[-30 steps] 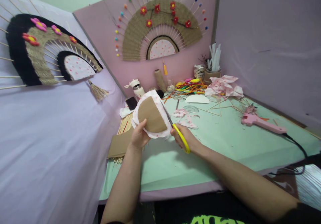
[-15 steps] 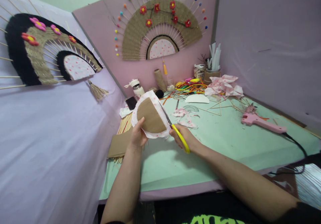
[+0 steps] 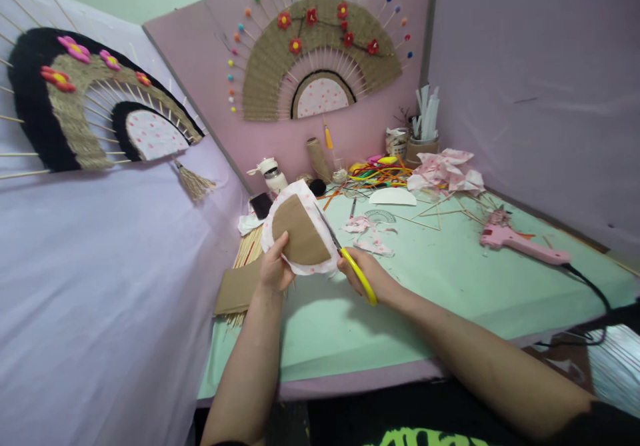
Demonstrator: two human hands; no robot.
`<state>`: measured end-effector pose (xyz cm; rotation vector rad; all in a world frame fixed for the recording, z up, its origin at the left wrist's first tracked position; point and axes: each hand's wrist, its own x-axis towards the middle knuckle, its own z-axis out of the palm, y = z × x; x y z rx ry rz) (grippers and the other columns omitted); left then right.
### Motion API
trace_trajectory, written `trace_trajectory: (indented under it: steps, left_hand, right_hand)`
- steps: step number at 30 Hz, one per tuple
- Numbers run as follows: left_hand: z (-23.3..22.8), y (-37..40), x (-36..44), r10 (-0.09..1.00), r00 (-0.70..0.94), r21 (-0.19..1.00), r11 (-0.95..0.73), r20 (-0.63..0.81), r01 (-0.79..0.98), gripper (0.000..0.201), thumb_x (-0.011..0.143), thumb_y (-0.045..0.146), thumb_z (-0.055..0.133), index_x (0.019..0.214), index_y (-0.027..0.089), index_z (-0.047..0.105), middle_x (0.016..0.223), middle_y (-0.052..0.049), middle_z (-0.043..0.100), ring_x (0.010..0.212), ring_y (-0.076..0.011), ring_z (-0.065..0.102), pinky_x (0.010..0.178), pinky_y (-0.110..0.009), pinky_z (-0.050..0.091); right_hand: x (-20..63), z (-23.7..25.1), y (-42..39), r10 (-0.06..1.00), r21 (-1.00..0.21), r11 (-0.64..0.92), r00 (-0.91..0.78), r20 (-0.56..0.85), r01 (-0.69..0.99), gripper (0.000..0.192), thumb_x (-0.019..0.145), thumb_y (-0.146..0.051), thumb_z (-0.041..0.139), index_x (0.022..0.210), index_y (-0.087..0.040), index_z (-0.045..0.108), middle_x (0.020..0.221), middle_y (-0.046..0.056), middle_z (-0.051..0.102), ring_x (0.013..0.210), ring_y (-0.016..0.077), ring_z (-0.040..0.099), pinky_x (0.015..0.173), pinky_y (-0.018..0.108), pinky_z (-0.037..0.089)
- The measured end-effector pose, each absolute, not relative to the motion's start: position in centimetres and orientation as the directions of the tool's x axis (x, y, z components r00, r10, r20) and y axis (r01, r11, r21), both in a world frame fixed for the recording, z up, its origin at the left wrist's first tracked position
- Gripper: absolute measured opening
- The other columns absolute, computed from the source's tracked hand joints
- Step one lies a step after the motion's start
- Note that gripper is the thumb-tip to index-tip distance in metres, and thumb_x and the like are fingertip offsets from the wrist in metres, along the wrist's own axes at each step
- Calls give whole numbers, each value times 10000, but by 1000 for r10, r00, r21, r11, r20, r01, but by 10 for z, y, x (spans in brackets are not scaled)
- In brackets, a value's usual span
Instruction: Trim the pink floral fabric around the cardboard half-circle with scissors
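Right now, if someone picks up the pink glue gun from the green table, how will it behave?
The pink glue gun looks like rigid plastic, so it should probably lift stiffly, without bending. Its black cord trails over the table edge and may tug back. It lies flat on its side, so rolling seems unlikely.

The half-round piece [image 3: 299, 236] was matt brown cardboard backed by soft white dotted cloth. The scissors [image 3: 350, 266] had glossy yellow plastic handles and dull metal blades. The tabletop [image 3: 450, 286] looked smooth, matt green; the glue gun [image 3: 520, 245] was pink plastic.
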<state>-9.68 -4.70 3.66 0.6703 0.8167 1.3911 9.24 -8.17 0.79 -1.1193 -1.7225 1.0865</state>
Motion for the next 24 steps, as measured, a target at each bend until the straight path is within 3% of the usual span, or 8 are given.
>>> trace_trajectory:
  steps: [9, 24]
  left_hand:
    - [36, -48, -96, 992, 37, 813, 121, -122, -569, 344, 804, 256, 597, 1131, 151, 610, 1052, -94, 714, 1127, -284, 592, 999, -441, 452]
    - [38, -50, -93, 991, 31, 817, 127, -133, -563, 351, 777, 234, 624, 1119, 155, 609, 1019, -90, 722, 1132, -295, 587, 1000, -453, 450]
  right_hand:
    - [95, 14, -87, 914, -899, 318, -348, 207, 301, 530, 860, -697, 226, 665, -222, 358, 551, -26, 439, 545, 141, 431, 525, 266, 337]
    - [95, 12, -84, 931, -914, 280, -314, 185, 294, 503, 843, -692, 286, 671, -224, 351, 539, -37, 435, 519, 131, 411, 501, 258, 331]
